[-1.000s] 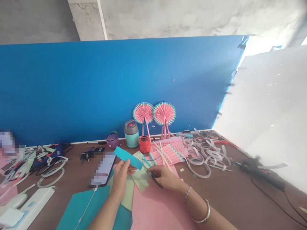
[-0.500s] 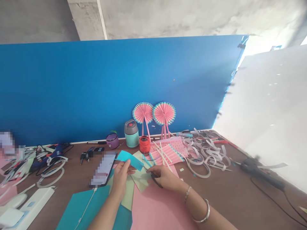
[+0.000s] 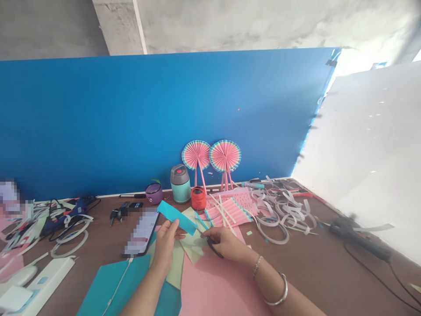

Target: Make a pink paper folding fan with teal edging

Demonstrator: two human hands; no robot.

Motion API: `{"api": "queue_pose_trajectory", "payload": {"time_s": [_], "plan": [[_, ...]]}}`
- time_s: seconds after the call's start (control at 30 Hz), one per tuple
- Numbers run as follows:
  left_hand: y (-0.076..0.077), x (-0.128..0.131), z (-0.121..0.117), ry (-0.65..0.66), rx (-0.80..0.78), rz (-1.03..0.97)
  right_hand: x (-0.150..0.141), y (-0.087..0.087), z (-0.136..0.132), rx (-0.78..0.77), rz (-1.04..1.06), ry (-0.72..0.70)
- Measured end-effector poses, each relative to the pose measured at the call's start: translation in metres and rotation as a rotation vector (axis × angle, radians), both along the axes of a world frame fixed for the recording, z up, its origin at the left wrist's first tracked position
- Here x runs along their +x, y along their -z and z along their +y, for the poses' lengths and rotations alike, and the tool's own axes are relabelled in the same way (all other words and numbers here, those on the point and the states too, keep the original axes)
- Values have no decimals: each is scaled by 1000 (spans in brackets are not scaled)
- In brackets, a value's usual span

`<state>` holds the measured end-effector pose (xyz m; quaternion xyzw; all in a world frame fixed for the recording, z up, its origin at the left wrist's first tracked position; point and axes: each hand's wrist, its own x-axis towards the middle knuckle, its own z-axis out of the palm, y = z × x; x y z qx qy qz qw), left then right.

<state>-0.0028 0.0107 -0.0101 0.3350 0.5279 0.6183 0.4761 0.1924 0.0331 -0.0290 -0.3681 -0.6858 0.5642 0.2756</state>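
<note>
A strip of blue paper [image 3: 176, 217] is pinched in my left hand [image 3: 167, 241], slanting down to the right. My right hand [image 3: 225, 242] is closed on the dark handles of a pair of scissors [image 3: 215, 248]; the blades point left toward the strip's lower right end. Below both hands lie pale green paper [image 3: 194, 246], a large pink sheet [image 3: 220, 285] and teal sheets [image 3: 121, 281]. Just beyond my right hand is a pleated pink paper piece [image 3: 238, 213] with pale strips across it.
Two pink round paper fans [image 3: 225, 156] stand by the blue partition [image 3: 131, 123]. A teal food jar [image 3: 180, 186], a red pot [image 3: 198, 199] and a purple pot [image 3: 154, 193] line the back. At left lie a phone [image 3: 141, 232] and a power strip [image 3: 46, 287]; curled white strips [image 3: 286, 210] heap at right.
The far left end of the blue strip has swung up and left and now lies straighter. Both hands stay nearly in place.
</note>
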Motion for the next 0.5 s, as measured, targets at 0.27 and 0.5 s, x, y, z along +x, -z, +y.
{"api": "queue_pose_trajectory", "payload": {"time_s": [0.27, 0.5], "plan": [[1, 0, 0, 3, 3, -10, 0, 0, 0, 1, -32, 16], [1, 0, 1, 3, 6, -8, 0, -2, -1, 32, -32, 21]]}}
